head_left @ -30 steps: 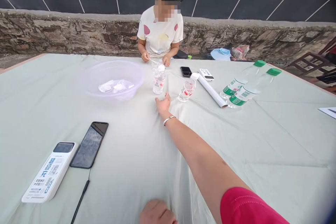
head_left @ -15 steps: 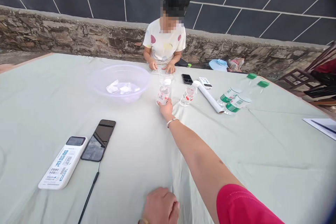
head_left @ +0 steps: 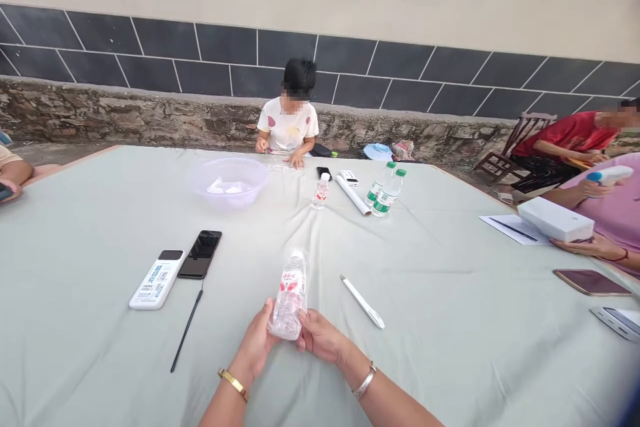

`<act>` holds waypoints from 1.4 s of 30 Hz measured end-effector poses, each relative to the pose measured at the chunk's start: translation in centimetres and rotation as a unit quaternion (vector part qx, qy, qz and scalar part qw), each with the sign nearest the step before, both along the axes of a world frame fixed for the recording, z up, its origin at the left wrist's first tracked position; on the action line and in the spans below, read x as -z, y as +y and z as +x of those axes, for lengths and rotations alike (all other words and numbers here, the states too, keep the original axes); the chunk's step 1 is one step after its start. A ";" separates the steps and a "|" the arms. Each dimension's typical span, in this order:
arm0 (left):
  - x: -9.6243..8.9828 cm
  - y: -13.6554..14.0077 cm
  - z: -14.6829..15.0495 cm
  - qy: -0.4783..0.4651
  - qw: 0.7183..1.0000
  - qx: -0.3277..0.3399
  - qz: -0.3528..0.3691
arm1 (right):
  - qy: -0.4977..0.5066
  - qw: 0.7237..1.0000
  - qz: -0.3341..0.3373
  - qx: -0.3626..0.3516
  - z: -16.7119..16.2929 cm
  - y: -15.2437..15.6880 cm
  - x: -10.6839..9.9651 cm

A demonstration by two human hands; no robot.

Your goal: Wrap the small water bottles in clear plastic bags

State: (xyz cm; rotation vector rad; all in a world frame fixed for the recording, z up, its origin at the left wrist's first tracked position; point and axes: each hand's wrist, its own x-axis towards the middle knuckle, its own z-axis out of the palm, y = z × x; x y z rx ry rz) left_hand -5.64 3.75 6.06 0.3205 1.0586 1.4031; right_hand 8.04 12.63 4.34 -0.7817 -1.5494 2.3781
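Note:
A small clear plastic bottle [head_left: 290, 290] with a red and white label and a white cap is tilted between my two hands, its cap end pointing away from me. Thin clear film seems to surround it. My left hand [head_left: 260, 333] grips the lower left side of the bottle, and my right hand [head_left: 320, 335] holds its lower right side. To the right of my right hand lies a slim white cutter-like tool [head_left: 363, 302]. A similar bottle [head_left: 321, 192] stands upright farther out on the table.
A translucent purple basin [head_left: 231, 181] holds crumpled white pieces. Two green-capped bottles [head_left: 387, 195] stand by a white roll [head_left: 353, 194]. A phone [head_left: 201, 253] and white power bank [head_left: 157, 280] lie at left. A person [head_left: 287, 123] sits opposite; another at right holds a white box [head_left: 556, 219].
The bottle has come from the far side of the table back toward me in my right hand. My left hand has risen from the tabletop and taken hold of it too.

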 end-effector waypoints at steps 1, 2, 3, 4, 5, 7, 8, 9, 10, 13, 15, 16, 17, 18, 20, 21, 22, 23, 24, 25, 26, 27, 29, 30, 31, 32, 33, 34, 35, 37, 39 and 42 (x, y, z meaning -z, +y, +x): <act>0.0 -0.4 0.9 -0.024 1.000 0.012 0.011 | -0.008 1.000 0.009 -0.021 0.5 -1.0 -0.2; 0.2 -0.8 1.7 -0.043 0.999 0.009 0.016 | -0.028 0.998 0.035 -0.041 1.1 -1.8 -0.5; 0.3 -1.2 2.4 -0.058 0.998 -0.003 0.015 | -0.058 0.994 0.081 -0.055 1.6 -2.2 -0.8; 0.6 -1.4 2.9 -0.070 0.997 -0.018 0.010 | -0.097 0.983 0.144 -0.057 2.2 -2.4 -1.3; 0.8 -1.7 3.3 -0.079 0.996 -0.029 0.002 | -0.142 0.964 0.220 -0.044 2.8 -2.2 -1.7; 1.2 -2.0 3.6 -0.083 0.996 -0.039 -0.019 | -0.236 0.898 0.370 0.038 4.4 -1.2 -2.4; 1.4 -2.1 3.6 -0.076 0.996 -0.041 -0.028 | -0.282 0.851 0.433 0.099 5.4 -0.3 -2.7; 1.5 -2.1 3.5 -0.064 0.996 -0.045 -0.036 | -0.327 0.798 0.480 0.158 6.4 0.7 -2.7; 1.5 -2.1 3.4 -0.051 0.996 -0.052 -0.042 | -0.372 0.747 0.511 0.206 7.4 1.7 -2.7; 1.6 -2.1 3.1 -0.032 0.996 -0.069 -0.043 | -0.488 0.653 0.536 0.221 9.8 4.1 -1.7; 1.6 -2.1 3.0 -0.037 0.996 -0.068 -0.045 | -0.514 0.646 0.535 0.180 10.6 4.7 -1.0; 1.6 -2.2 2.9 -0.039 0.996 -0.064 -0.049 | -0.511 0.651 0.535 0.169 10.8 4.7 -0.8; 1.5 -2.2 2.9 -0.037 0.996 -0.062 -0.055 | -0.503 0.659 0.533 0.169 10.7 4.5 -0.8; 1.5 -2.3 2.8 -0.035 0.996 -0.060 -0.060 | -0.488 0.674 0.526 0.174 10.6 4.2 -1.0; 1.4 -2.4 2.8 -0.031 0.996 -0.058 -0.063 | -0.432 0.724 0.508 0.177 9.8 3.3 -2.0; 1.3 -2.4 2.8 -0.030 0.996 -0.058 -0.063 | -0.392 0.751 0.504 0.167 9.2 2.9 -2.8; 1.2 -2.4 2.8 -0.029 0.996 -0.059 -0.062 | -0.352 0.774 0.504 0.153 8.5 2.5 -3.8; 1.2 -2.4 2.9 -0.029 0.996 -0.062 -0.061 | -0.319 0.789 0.506 0.140 7.7 2.2 -4.7; 1.2 -2.5 2.9 -0.028 0.996 -0.065 -0.059 | -0.300 0.797 0.508 0.130 6.8 2.0 -5.7; 1.2 -2.5 2.9 -0.027 0.996 -0.067 -0.058 | -0.295 0.797 0.511 0.126 5.9 1.9 -6.5; 1.2 -2.5 2.9 -0.027 0.996 -0.069 -0.056 | -0.300 0.793 0.515 0.125 5.0 1.9 -7.3; 1.3 -2.5 3.0 -0.028 0.996 -0.071 -0.055 | -0.310 0.787 0.519 0.122 4.2 1.9 -7.9; 1.4 -2.5 2.9 -0.032 0.995 -0.073 -0.057 | -0.328 0.776 0.528 0.111 3.3 1.8 -8.6; 1.4 -2.5 2.9 -0.037 0.995 -0.074 -0.057 | -0.329 0.774 0.531 0.105 3.2 1.6 -8.8; 1.5 -2.4 2.9 -0.042 0.995 -0.076 -0.055 | -0.324 0.777 0.530 0.101 3.4 1.3 -8.9; 1.5 -2.4 2.8 -0.047 0.994 -0.078 -0.054 | -0.309 0.787 0.526 0.097 3.9 0.8 -9.1; 1.6 -2.4 2.8 -0.052 0.994 -0.079 -0.052 | -0.285 0.803 0.515 0.089 4.7 0.3 -9.3; 1.6 -2.4 2.7 -0.056 0.994 -0.078 -0.051 | -0.256 0.826 0.497 0.071 5.7 -0.2 -9.6; 1.7 -2.3 2.7 -0.058 0.994 -0.076 -0.051 | -0.226 0.852 0.471 0.036 6.8 -0.8 -10.0; 1.9 -2.3 2.6 -0.059 0.994 -0.070 -0.053 | -0.169 0.898 0.401 -0.067 8.9 -1.7 -10.7; 2.0 -2.3 2.5 -0.057 0.995 -0.066 -0.054 | -0.128 0.921 0.333 -0.156 10.3 -2.1 -11.0; 2.1 -2.4 2.4 -0.056 0.995 -0.061 -0.058 | -0.127 0.941 0.297 -0.099 10.7 -1.5 -9.4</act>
